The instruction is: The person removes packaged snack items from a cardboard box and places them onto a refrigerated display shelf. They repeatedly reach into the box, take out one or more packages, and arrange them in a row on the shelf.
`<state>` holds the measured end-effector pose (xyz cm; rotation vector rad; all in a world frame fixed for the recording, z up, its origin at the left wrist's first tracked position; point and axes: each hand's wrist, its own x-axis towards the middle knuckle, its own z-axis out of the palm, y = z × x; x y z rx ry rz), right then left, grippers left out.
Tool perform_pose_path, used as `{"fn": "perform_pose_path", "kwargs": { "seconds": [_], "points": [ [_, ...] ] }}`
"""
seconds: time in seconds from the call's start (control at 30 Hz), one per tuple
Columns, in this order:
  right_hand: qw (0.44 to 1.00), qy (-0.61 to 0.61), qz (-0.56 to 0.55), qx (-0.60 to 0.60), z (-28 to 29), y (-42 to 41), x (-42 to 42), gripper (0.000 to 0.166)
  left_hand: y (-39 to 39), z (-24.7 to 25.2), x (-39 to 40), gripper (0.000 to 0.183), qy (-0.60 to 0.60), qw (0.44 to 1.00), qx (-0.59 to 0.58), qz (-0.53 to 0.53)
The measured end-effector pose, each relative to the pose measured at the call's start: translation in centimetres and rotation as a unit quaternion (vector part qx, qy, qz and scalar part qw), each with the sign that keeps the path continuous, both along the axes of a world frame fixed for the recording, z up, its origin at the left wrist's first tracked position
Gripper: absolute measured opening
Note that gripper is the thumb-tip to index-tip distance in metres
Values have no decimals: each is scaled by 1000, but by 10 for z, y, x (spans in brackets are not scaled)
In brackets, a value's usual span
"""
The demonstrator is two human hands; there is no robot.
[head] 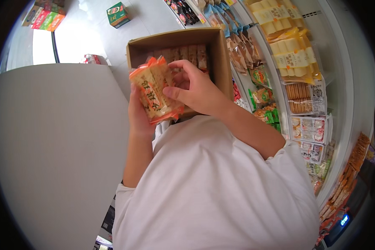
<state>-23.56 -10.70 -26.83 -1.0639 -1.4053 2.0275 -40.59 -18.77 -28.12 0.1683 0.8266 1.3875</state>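
Note:
My left hand [140, 107] holds a clear plastic packet of pale snack bars [153, 90] with orange ends and dark writing, upright before my chest. From the other side, my right hand [195, 87] has its thumb on the packet's face, and its other fingers curl by the packet's edge. Behind and below both hands stands an open cardboard box [175, 36]. A row of similar wrapped packets [192, 54] lines its far inner part. The packet and my right hand hide much of the box's inside.
On the right, shelves [284, 115] carry several bagged snacks, among them yellow-wrapped rolls [289, 53] and packed biscuits [300, 97]. A broad grey-white panel [59, 140] fills the left side. A green carton [118, 15] sits on the tiled floor [143, 18].

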Motion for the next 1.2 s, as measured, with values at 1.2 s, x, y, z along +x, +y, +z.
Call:
{"fn": "perform_pose_path", "kwargs": {
  "seconds": [1.2],
  "points": [
    [961,-269,-27,-58,-101,28,-14,81,-34,-46,-82,58,21,988,44,148]
  ]
}}
